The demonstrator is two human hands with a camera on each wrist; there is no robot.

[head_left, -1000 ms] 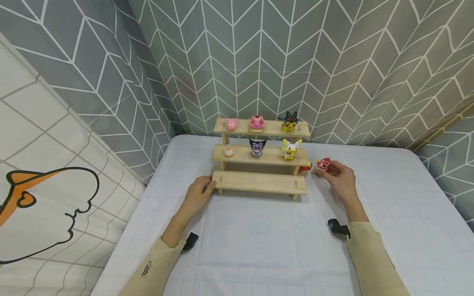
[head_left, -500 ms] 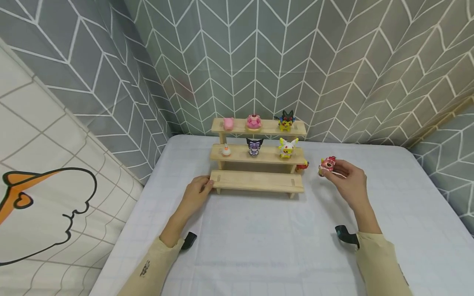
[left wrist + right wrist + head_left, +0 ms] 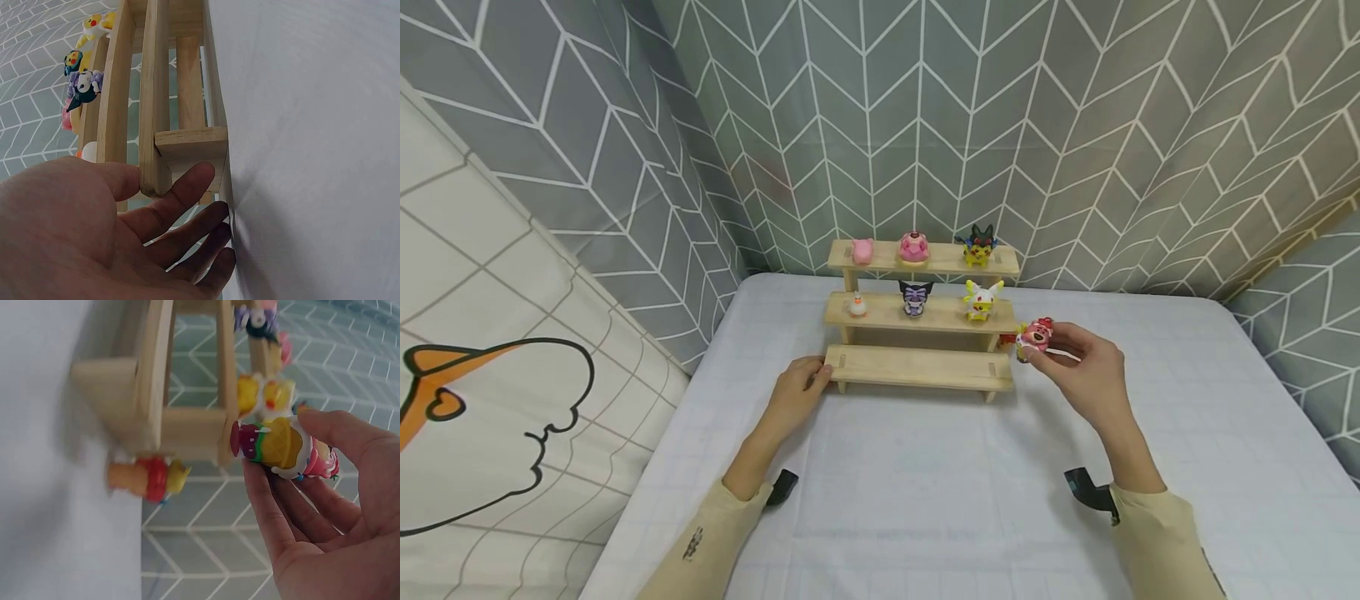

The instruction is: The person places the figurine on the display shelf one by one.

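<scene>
My right hand (image 3: 1086,367) pinches a small pink bear figurine (image 3: 1036,335), held just right of the stand at about the lowest shelf's height. In the right wrist view the figurine (image 3: 284,447) shows a yellow cone-like body and a purple base, between thumb and fingers. My left hand (image 3: 797,396) grips the left end of the three-tier wooden display stand (image 3: 917,367), thumb on the board (image 3: 153,112) and index finger under it. A red-and-yellow figurine (image 3: 153,478) stands on the table by the stand's right side, mostly hidden in the head view.
The top shelf bears a pink pig (image 3: 862,251), a round pink figurine (image 3: 913,247) and a dark-hooded yellow one (image 3: 979,247). On the middle shelf stand a white bird (image 3: 857,305), a purple-and-black figurine (image 3: 915,299) and a white-and-yellow one (image 3: 981,300). Behind hangs a grey patterned curtain (image 3: 820,125).
My right hand first drew the bear figurine off to the right, away from the red-and-yellow figurine, then brought it back left toward the stand. The left hand keeps its grip.
</scene>
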